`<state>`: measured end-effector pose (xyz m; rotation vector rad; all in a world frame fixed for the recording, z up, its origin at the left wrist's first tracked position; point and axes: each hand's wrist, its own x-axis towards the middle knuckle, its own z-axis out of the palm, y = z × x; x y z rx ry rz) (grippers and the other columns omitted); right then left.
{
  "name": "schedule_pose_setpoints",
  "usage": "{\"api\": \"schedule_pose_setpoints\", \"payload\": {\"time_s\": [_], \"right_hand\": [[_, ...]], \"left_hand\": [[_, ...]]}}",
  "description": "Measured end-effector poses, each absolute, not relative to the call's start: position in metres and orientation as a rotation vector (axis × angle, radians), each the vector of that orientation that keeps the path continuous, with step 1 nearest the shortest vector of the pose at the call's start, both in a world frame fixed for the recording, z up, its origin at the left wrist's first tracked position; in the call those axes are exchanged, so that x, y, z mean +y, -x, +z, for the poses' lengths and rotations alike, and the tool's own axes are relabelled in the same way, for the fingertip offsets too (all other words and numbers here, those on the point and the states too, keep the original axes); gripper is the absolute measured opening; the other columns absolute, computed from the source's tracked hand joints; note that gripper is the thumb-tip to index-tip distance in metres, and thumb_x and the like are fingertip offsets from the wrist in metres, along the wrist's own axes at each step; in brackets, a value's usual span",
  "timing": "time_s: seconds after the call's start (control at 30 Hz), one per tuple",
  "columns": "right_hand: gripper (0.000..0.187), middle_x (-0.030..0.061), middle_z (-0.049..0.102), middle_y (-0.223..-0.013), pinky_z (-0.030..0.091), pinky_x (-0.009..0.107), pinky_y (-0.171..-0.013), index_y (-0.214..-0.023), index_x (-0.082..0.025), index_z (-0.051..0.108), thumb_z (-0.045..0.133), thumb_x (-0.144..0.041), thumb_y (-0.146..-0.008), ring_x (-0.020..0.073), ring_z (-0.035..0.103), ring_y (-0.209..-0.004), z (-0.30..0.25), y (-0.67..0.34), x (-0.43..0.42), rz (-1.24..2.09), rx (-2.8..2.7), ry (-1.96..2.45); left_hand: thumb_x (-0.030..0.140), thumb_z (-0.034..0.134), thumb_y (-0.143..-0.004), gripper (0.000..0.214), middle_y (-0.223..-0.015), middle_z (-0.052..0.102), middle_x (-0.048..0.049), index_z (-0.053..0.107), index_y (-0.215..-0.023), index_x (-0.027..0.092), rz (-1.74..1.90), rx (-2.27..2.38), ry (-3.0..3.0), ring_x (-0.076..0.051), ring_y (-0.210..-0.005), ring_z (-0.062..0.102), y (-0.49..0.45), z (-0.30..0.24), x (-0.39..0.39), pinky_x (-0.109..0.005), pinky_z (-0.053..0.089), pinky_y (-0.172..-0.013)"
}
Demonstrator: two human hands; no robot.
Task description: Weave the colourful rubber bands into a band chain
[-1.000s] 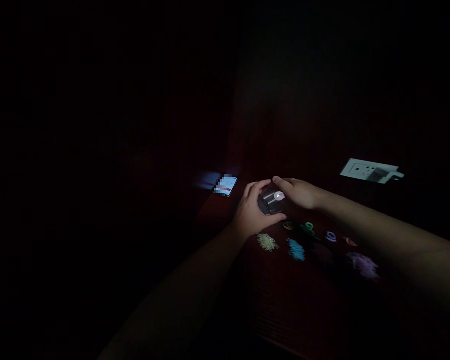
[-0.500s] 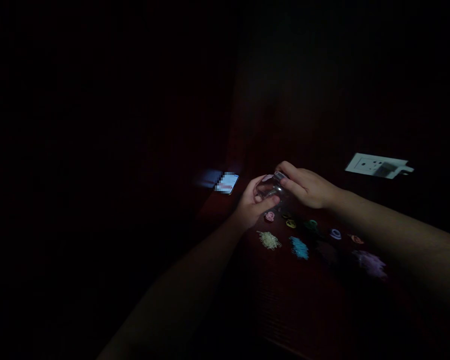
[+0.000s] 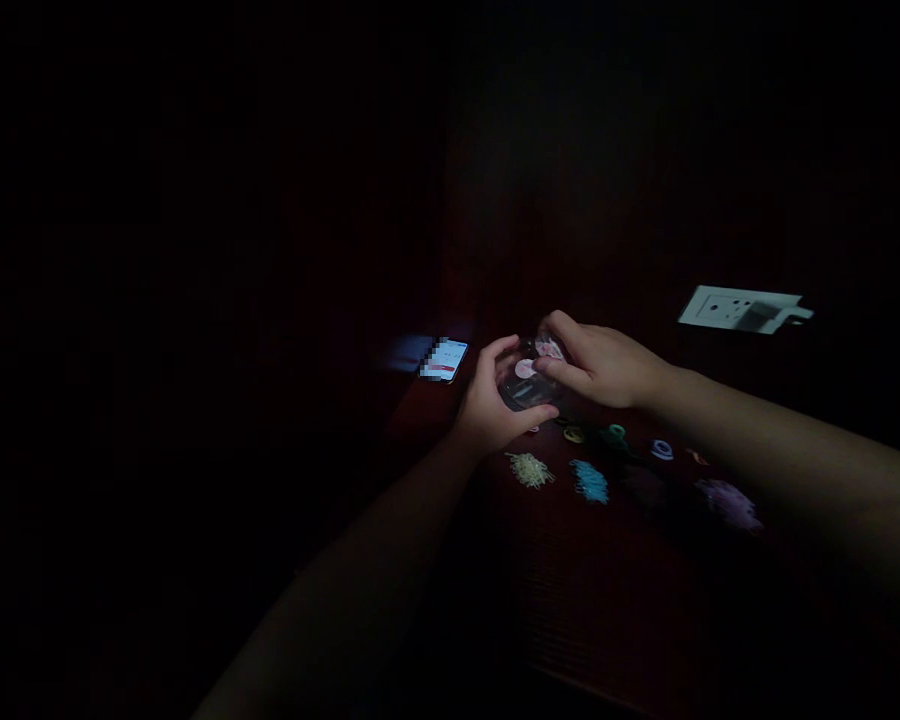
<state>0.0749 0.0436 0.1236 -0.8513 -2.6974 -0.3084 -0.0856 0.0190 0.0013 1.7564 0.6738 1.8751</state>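
Observation:
A clear, see-through container (image 3: 523, 393) with round pink-and-white patches on it is held between my two hands above the table. My left hand (image 3: 487, 402) curves around its left side, with the thumb along the near edge. My right hand (image 3: 604, 362) grips its upper right part between thumb and fingers; whether that part is a lid, I cannot tell. Below lie small coiled bands: a yellow one (image 3: 574, 435), a green one (image 3: 616, 435) and a lavender one (image 3: 661, 450). Nearer are piles of thin small pieces, pale yellow (image 3: 529, 470), blue (image 3: 590, 481) and purple (image 3: 729, 504).
A lit phone (image 3: 446, 361), partly pixelated, lies left of my hands. At the right, a white socket plate (image 3: 742, 309) carries something plugged in or attached. The dark red table (image 3: 570, 580) has its near edge toward the bottom. Most of the surroundings are too dark to make out.
The container has turned in my hands, so the pink-and-white patches now show. My left fingers have spread somewhat wider around it. The view has shifted slightly.

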Motion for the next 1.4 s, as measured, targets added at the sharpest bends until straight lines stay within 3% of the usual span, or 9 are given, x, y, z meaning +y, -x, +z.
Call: {"api": "schedule_pose_setpoints", "payload": {"time_s": [0.23, 0.4, 0.6, 0.7, 0.87, 1.03, 1.13, 1.23, 1.4], "right_hand": [[0.042, 0.0079, 0.065, -0.091, 0.047, 0.034, -0.070, -0.103, -0.020, 0.050, 0.032, -0.058, -0.096, 0.0216, 0.060, -0.079, 0.105, -0.082, 0.046, 0.226, -2.417, 0.886], [0.045, 0.0052, 0.062, -0.076, 0.042, 0.033, -0.063, -0.087, -0.022, 0.049, 0.026, -0.059, -0.097, 0.0210, 0.057, -0.069, 0.098, -0.080, 0.029, 0.189, -2.284, 1.039], [0.041, 0.0064, 0.062, -0.074, 0.039, 0.033, -0.058, -0.097, -0.021, 0.051, 0.025, -0.052, -0.098, 0.0213, 0.056, -0.063, 0.092, -0.076, 0.001, 0.038, -2.235, 1.125], [0.036, 0.0091, 0.064, -0.085, 0.044, 0.035, -0.063, -0.109, -0.018, 0.050, 0.035, -0.048, -0.096, 0.0233, 0.059, -0.070, 0.094, -0.077, -0.016, -0.093, -2.284, 1.034], [0.050, 0.0157, 0.054, -0.122, 0.051, 0.043, -0.084, -0.133, -0.018, 0.043, 0.047, -0.046, -0.093, 0.0288, 0.061, -0.099, 0.100, -0.102, -0.044, -0.118, -2.450, 0.824], [0.088, 0.0196, 0.037, -0.147, 0.047, 0.049, -0.100, -0.149, -0.020, 0.023, 0.066, -0.052, -0.079, 0.0346, 0.050, -0.126, 0.083, -0.141, -0.057, 0.161, -2.317, 0.890], [0.057, 0.0170, 0.062, -0.120, 0.057, 0.043, -0.077, -0.131, -0.019, 0.045, 0.046, -0.059, -0.091, 0.0266, 0.067, -0.094, 0.070, -0.148, -0.057, 0.672, -2.152, 1.122], [0.039, 0.0089, 0.068, -0.088, 0.055, 0.034, -0.057, -0.103, -0.018, 0.054, 0.040, -0.054, -0.095, 0.0173, 0.065, -0.063, 0.061, -0.151, -0.058, 1.048, -2.105, 1.058], [0.036, 0.0042, 0.064, -0.089, 0.055, 0.035, -0.069, -0.106, -0.020, 0.050, 0.068, -0.036, -0.079, 0.0189, 0.063, -0.077, 0.051, -0.166, -0.069, 0.742, -2.176, 0.920]], "left_hand": [[0.028, 0.088, -0.057, 0.108, -0.150, 0.034, -0.0161, 0.027, -0.146, 0.025, 1.859, 0.775, -1.918, -0.034, -0.129, 0.047, 0.094, 0.005, 0.018, -0.052, 0.041, -0.109], [0.039, 0.077, -0.072, 0.085, -0.143, 0.045, -0.0150, 0.034, -0.143, 0.027, 1.711, 0.654, -1.813, -0.032, -0.115, 0.058, 0.099, 0.011, 0.011, -0.047, 0.051, -0.093], [0.048, 0.071, -0.078, 0.067, -0.136, 0.052, -0.0131, 0.046, -0.135, 0.024, 1.620, 0.504, -1.610, -0.029, -0.114, 0.059, 0.098, 0.021, 0.001, -0.042, 0.052, -0.092], [0.057, 0.058, -0.085, 0.055, -0.135, 0.055, -0.0126, 0.053, -0.126, 0.020, 1.600, 0.439, -1.451, -0.027, -0.111, 0.061, 0.092, 0.026, -0.007, -0.035, 0.055, -0.082], [0.069, 0.043, -0.087, 0.064, -0.110, 0.067, -0.0117, 0.055, -0.123, 0.017, 1.426, 0.564, -1.310, -0.022, -0.084, 0.067, 0.083, 0.029, -0.023, -0.032, 0.056, -0.066], [0.062, 0.044, -0.089, 0.058, -0.107, 0.066, -0.0093, 0.051, -0.129, 0.020, 1.321, 0.784, -1.534, -0.016, -0.069, 0.063, 0.070, 0.033, -0.036, -0.033, 0.054, -0.067], [0.053, 0.047, -0.091, 0.053, -0.116, 0.064, -0.0093, 0.049, -0.133, 0.021, 1.274, 0.881, -1.790, -0.017, -0.077, 0.064, 0.068, 0.037, -0.040, -0.033, 0.053, -0.075], [0.046, 0.049, -0.092, 0.053, -0.114, 0.065, -0.0088, 0.045, -0.138, 0.021, 1.154, 0.965, -1.988, -0.019, -0.086, 0.064, 0.070, 0.043, -0.045, -0.035, 0.052, -0.081], [0.050, 0.051, -0.090, 0.053, -0.111, 0.067, -0.0089, 0.050, -0.134, 0.020, 0.879, 1.074, -2.067, -0.022, -0.094, 0.065, 0.062, 0.064, -0.059, -0.036, 0.051, -0.083]]}}
